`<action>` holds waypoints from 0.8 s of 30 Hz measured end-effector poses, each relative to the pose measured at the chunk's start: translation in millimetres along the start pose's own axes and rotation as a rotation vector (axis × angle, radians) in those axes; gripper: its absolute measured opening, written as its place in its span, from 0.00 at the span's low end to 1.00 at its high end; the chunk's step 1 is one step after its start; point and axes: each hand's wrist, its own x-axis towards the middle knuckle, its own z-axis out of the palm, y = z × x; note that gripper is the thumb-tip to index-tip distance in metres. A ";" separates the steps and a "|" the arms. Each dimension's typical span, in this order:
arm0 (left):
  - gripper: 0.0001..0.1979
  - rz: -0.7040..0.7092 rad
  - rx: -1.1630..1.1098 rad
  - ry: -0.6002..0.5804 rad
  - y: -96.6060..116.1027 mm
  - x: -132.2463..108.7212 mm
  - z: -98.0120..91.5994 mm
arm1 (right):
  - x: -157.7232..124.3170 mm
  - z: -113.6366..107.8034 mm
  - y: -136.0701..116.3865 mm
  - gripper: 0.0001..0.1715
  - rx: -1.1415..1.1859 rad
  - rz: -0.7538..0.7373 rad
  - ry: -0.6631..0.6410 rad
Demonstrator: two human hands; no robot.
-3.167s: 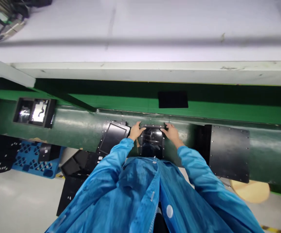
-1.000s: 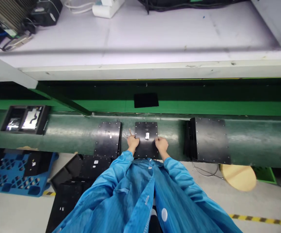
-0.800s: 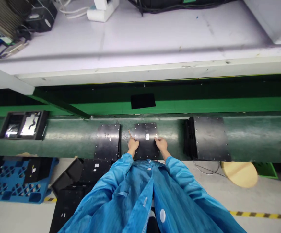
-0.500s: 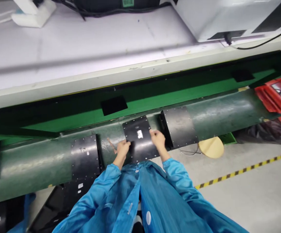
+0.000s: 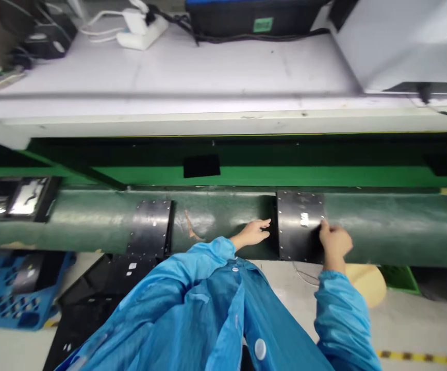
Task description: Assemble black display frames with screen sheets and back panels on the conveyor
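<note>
A black flat tray (image 5: 299, 222) with a small white label lies upside down on the dark green conveyor belt (image 5: 92, 219), on top of a stack of like trays. My right hand (image 5: 334, 243) is curled round the tray's right edge. My left hand (image 5: 252, 233) lies beside the stack's left edge, its fingers stretched out towards it and holding nothing. Both arms wear blue coat sleeves.
Another black tray (image 5: 151, 229) lies on the belt to the left, and an open tray with shiny parts (image 5: 14, 198) further left. Below stand a blue pallet (image 5: 2, 291), black trays on the floor (image 5: 92, 301) and a round wooden stool (image 5: 370, 281). A white table (image 5: 208, 67) with a power strip runs behind.
Both hands carried the labelled black tray to the right along the belt and set it on the right-hand stack. My left hand has let go and opened.
</note>
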 end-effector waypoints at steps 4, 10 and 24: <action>0.25 -0.218 0.453 0.470 -61.6 -104.5 -162.0 | -15.0 14.7 -26.8 0.29 0.122 -0.041 0.232; 0.41 -1.104 0.533 0.954 -141.9 -274.3 -359.0 | -161.8 100.2 -221.4 0.18 0.766 -0.334 -0.623; 0.48 -0.973 0.532 0.872 -161.1 -285.0 -351.2 | -404.2 182.6 -412.7 0.18 0.681 -0.337 -1.187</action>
